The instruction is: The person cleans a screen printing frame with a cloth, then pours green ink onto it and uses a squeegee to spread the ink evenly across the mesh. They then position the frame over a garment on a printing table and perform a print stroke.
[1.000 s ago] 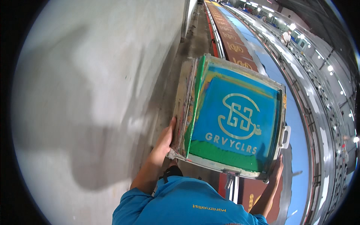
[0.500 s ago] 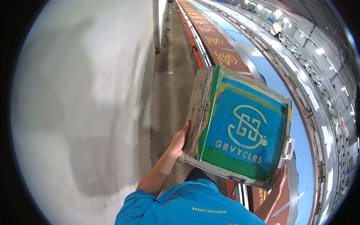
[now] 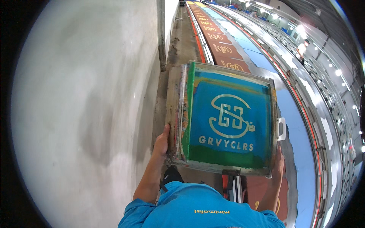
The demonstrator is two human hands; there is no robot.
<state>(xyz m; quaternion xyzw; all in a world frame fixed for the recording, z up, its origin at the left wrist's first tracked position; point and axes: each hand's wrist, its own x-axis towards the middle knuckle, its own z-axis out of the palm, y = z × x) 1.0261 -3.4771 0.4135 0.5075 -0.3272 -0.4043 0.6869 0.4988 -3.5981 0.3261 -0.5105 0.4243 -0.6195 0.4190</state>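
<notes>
In front of my body I hold a screen-printing frame [image 3: 235,85] with both hands, one at each side. My left hand [image 3: 162,142] grips its left edge near the lower corner. At the lower right edge, my right hand [image 3: 279,161] clasps the frame, its fingers partly hidden behind it. The frame's blue mesh bears a pale round emblem with lettering below. Green ink [image 3: 224,157] spreads along the near end of the mesh, and a green strip [image 3: 191,106] runs down the left side. A white handle [image 3: 281,129] sticks out on the right.
A long printing table [image 3: 292,110] stretches away on my right, carrying a row of brown printed fabric pieces [image 3: 228,51] and light blue pieces [image 3: 247,43]. A pale wall [image 3: 95,95] stands close on my left. Another person [image 3: 302,49] is far off at the right.
The frame has shifted left and slightly up in view and turned a little counterclockwise, with both hands still on it. The wall and table have shifted in view.
</notes>
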